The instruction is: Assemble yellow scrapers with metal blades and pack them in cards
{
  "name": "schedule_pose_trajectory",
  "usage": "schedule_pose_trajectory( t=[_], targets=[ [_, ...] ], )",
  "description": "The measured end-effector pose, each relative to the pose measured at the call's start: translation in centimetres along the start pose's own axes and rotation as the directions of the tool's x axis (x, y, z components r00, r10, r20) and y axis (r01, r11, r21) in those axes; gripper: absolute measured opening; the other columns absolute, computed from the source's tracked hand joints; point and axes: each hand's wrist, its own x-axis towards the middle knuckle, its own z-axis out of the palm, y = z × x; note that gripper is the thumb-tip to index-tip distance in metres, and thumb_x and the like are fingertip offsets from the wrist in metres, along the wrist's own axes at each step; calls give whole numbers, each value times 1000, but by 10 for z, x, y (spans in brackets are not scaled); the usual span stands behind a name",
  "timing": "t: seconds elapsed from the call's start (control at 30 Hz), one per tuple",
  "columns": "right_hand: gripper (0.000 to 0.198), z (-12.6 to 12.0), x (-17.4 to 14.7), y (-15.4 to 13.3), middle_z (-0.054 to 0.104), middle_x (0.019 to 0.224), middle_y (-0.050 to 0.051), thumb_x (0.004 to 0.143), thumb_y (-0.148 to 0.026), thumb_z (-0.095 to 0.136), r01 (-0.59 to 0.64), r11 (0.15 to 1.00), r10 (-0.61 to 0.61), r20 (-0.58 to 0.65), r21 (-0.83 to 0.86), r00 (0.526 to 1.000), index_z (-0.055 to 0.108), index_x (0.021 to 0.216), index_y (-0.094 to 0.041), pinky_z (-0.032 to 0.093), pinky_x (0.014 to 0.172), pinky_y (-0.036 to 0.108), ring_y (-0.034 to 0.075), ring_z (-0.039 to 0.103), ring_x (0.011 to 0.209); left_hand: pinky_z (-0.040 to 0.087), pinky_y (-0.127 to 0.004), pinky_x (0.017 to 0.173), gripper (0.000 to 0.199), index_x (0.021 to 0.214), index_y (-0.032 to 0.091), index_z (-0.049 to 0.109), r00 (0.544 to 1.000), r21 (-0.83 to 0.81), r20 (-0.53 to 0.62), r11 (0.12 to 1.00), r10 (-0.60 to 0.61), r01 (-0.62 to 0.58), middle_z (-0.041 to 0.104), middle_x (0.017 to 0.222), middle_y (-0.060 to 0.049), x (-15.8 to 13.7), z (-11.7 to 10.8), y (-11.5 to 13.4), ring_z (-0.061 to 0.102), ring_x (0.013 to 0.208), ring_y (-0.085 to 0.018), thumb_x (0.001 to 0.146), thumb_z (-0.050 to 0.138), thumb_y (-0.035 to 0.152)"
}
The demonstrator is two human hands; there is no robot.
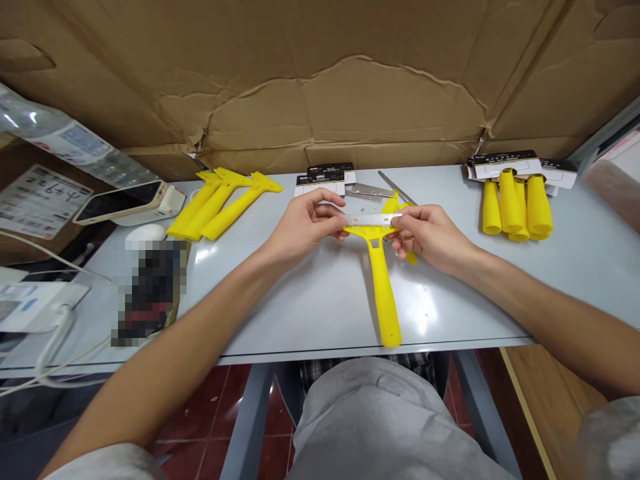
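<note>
Blade [373, 219] held against head of yellow scraper [384, 287], frame centre. Left end pinched by left hand [314, 223], right end by right hand [425, 237]. Scraper handle pointed at near edge of table [300, 300]. Loose metal strips [367, 190] laid just beyond. Similar yellow tools [213, 203] grouped upper left; carded yellow handles [511, 210] bunched upper right.

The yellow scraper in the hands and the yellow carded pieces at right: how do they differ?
The held scraper is pinched between left hand and right hand; the carded pieces lie piled, untouched. The held scraper shows a metal blade at its head; black-and-white cards cover the carded pieces' far ends. Both look yellow and point toward the person.
</note>
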Motion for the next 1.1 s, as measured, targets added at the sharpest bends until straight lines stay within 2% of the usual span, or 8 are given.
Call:
schedule_pose_trajectory(
  t=[0.1, 0.17, 0.27, 0.33, 0.47, 0.67, 0.97, 1.1],
  targets=[
    [35, -9, 0, -10, 71, 86, 12, 96, -44, 72, 40, 987, -36, 29, -159, 999, 68, 93, -9, 50, 54, 24, 10, 62, 63, 63, -34, 71, 37, 98, 21, 65, 1000, 1, -6, 1000, -1, 1, 75, 74, 0, 1, -2, 0, 74, 64, -18, 71, 90, 22],
    [46, -19, -2, -18, 70, 81, 11, 100, -54, 65, 127, 888, -131, 20, -442, 991, 70, 90, -10, 47, 60, 24, 9, 58, 62, 63, -33, 72, 35, 99, 21, 65, 1000, 11, -23, 1000, -1, 2, 74, 74, 0, 1, -4, 1, 74, 64, -17, 72, 88, 20],
    [39, -32, -7, -27, 70, 80, 8, 99, -49, 65, 172, 419, -296, 46, -892, 954, 74, 89, -12, 39, 71, 25, 10, 55, 68, 63, -32, 71, 33, 98, 21, 65, 999, 26, -54, 1000, -2, 3, 74, 72, 0, 1, -6, 4, 73, 64, -17, 73, 86, 17],
    [35, -35, -9, -28, 71, 85, 8, 96, -48, 66, 100, 129, -280, 61, -987, 958, 76, 92, -15, 34, 74, 26, 12, 55, 72, 62, -32, 70, 33, 98, 21, 65, 997, 39, -73, 999, -5, 8, 73, 72, 0, 2, -7, 6, 73, 64, -17, 73, 85, 15],
    [47, -30, -9, -21, 73, 94, 12, 97, -60, 59, -9, -95, -203, 11, -995, 979, 76, 103, -16, 31, 75, 27, 17, 59, 77, 61, -31, 66, 32, 98, 21, 65, 995, 60, -96, 998, -17, 23, 73, 71, 1, 4, -7, 6, 73, 63, -17, 73, 85, 16],
    [52, -27, -6, -15, 74, 103, 15, 98, -62, 56, -41, -162, -197, -8, -986, 980, 74, 114, -16, 33, 77, 29, 23, 65, 86, 61, -31, 66, 32, 97, 22, 65, 996, 53, -87, 998, -26, 30, 72, 70, 1, 5, -7, 4, 73, 63, -18, 73, 85, 15],
    [37, -32, -5, -15, 72, 101, 14, 98, -42, 59, -50, -8, -182, -48, -999, 982, 74, 117, -14, 32, 75, 26, 17, 58, 81, 59, -30, 65, 34, 97, 21, 65, 996, 57, -79, 998, -29, 34, 74, 71, 0, 4, -6, 5, 74, 63, -18, 71, 87, 17],
    [33, -33, -5, -15, 70, 98, 15, 97, -36, 56, -80, -15, -195, -76, -997, 978, 72, 115, -14, 29, 73, 27, 18, 54, 78, 59, -30, 66, 34, 97, 21, 65, 997, 45, -71, 998, -28, 31, 74, 72, 0, 3, -5, 5, 73, 63, -17, 72, 87, 16]
  ],
)
